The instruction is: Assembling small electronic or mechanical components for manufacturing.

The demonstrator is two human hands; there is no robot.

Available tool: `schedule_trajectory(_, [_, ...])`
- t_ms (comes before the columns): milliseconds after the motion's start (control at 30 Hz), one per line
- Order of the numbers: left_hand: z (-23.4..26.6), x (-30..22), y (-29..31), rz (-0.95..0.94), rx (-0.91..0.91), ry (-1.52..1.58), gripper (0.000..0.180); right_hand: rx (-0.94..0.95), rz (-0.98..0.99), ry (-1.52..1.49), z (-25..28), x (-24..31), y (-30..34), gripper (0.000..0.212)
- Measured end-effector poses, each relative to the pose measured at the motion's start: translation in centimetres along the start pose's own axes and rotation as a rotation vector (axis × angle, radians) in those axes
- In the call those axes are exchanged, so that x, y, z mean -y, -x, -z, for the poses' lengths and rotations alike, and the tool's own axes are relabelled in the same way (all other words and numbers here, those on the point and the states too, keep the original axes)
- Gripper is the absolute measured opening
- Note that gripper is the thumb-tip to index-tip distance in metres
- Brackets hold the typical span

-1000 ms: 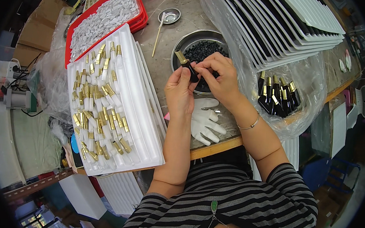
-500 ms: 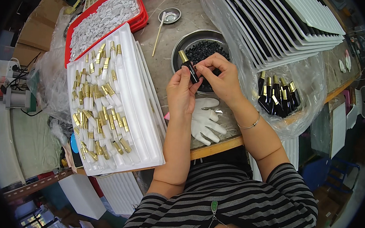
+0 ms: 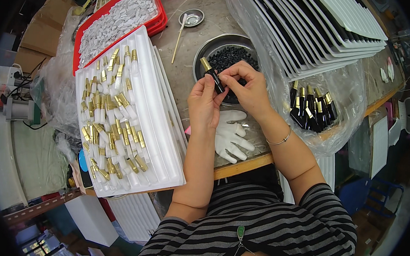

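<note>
Above a steel bowl point(image 3: 210, 46) back from the tabletop's point(image 3: 185, 38) front edge, the left hand point(image 3: 204, 105) grips a gold-ended black tube point(image 3: 216, 82), apparently steadying it for the right hand's point(image 3: 249, 89) fingertips; whether those pinch anything is hidden.

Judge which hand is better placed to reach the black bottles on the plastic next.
Probably the right hand: it is nearer the black bottles, while the left hand holds another bottle.
</note>
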State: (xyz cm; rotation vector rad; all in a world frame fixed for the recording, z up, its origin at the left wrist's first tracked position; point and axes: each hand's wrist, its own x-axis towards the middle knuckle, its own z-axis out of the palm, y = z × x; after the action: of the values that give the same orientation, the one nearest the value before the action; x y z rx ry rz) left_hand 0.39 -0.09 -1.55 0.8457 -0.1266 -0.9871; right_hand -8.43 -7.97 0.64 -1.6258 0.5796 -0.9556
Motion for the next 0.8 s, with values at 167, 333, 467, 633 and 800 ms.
schedule_trajectory(167, [0.0, 0.0, 0.0, -0.004, 0.008, 0.006, 0.023, 0.001, 0.025, 0.014, 0.0, 0.3, 0.0, 0.008])
schedule_trajectory(333, [0.1, 0.0, 0.0, -0.017, 0.021, 0.005, 0.023, -0.010, 0.130, 0.065, -0.1, 0.1, 0.0, 0.009])
schedule_trajectory(467, [-0.2, -0.2, 0.1, -0.052, 0.024, 0.024, 0.025, -0.033, 0.223, 0.119, -0.3, 0.6, 0.0, 0.006])
schedule_trajectory(633, [-1.2, -0.8, 0.6, -0.045, 0.046, 0.066, 0.023, -0.137, 0.037, -0.245, -0.4, -0.4, 0.1, 0.007])
schedule_trajectory(800, [-1.1, -0.6, 0.6, -0.102, 0.049, -0.009, 0.024, -0.010, -0.402, -0.678, 0.7, -0.3, -0.6, 0.015])
